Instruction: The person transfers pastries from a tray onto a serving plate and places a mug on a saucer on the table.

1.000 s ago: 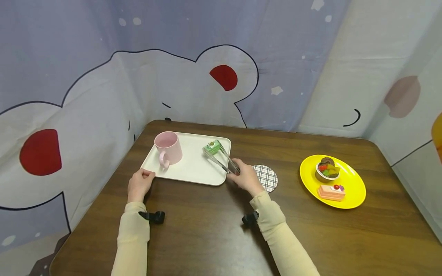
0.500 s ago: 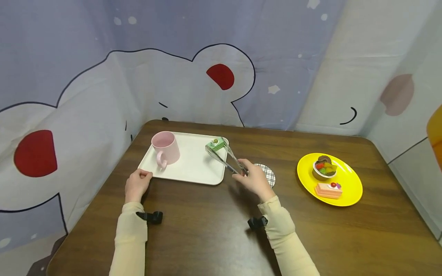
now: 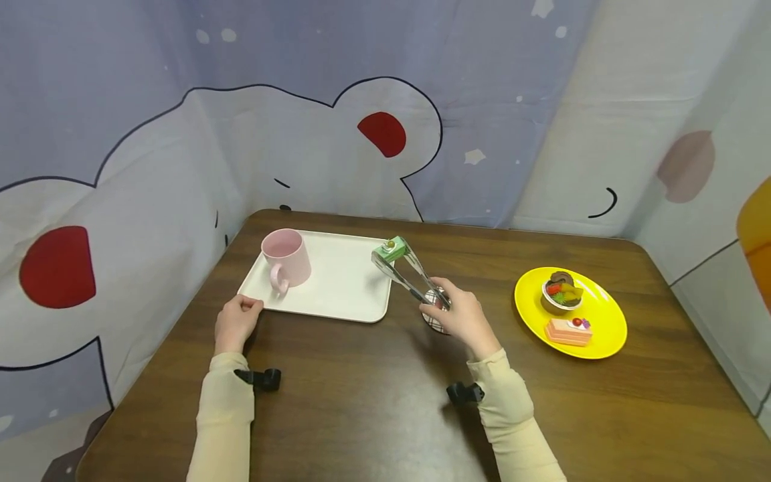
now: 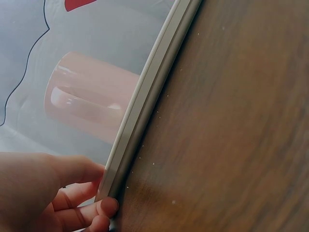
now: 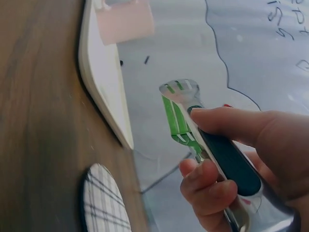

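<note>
My right hand [image 3: 459,314] grips a pair of metal tongs [image 3: 415,271] with dark handle pads. Between the tips of the tongs is a small green cake slice [image 3: 393,248], raised at the right edge of the white tray [image 3: 337,288]. In the right wrist view, the thumb presses one handle of the tongs [image 5: 231,164] and the fingers curl round the other side. My left hand [image 3: 235,325] pinches the tray's near left corner, thumb and fingers on its rim [image 4: 130,130]. A pink mug [image 3: 286,260] stands upright on the tray's left part.
Partly hidden by my right hand, a round plaid coaster [image 3: 434,323] lies on the wooden table [image 3: 361,388]. To the right, a yellow plate [image 3: 608,328] bears a fruit-topped cupcake [image 3: 560,294] and a pink cake slice [image 3: 568,332]. A printed curtain [image 3: 301,147] hangs behind the table.
The tongs have lifted the green cake slice off the tray and carried it rightward to the tray's right edge. My left hand stays at the tray corner.
</note>
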`<state>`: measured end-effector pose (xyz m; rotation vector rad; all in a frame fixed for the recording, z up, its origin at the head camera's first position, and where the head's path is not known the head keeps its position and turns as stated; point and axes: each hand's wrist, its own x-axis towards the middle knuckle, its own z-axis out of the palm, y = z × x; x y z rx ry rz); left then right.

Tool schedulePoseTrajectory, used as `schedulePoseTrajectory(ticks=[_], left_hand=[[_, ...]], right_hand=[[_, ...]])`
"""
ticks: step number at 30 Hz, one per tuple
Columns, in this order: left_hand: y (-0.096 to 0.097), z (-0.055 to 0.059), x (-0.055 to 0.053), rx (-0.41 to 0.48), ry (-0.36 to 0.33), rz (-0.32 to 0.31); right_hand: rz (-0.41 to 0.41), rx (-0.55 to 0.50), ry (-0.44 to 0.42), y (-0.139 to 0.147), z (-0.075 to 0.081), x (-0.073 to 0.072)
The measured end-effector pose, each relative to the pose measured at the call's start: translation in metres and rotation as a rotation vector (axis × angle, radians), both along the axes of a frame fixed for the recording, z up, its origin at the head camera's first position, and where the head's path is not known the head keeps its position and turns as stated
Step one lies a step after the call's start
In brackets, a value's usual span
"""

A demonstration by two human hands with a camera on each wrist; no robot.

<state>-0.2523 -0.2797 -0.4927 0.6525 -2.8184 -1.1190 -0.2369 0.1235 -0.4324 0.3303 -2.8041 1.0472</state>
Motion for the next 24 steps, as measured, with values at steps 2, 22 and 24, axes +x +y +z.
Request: schedulePoseTrajectory(ticks=[2,22,24], left_hand=[[0.001,0.001,0.001,0.002,-0.01,-0.002],[0.002,0.001,0.0,-0.006,-0.007,-0.012],[0.002,0.002,0.0,-0.006,-0.009,-0.007]], right_hand=[[-0.015,-0.001,-0.012,0.006,0.001,0.003],[-0.116,-0.064,-0.134,0.063,0.0,0.023],[-0.123,-0.088,-0.155,0.065,-0.003,0.025]])
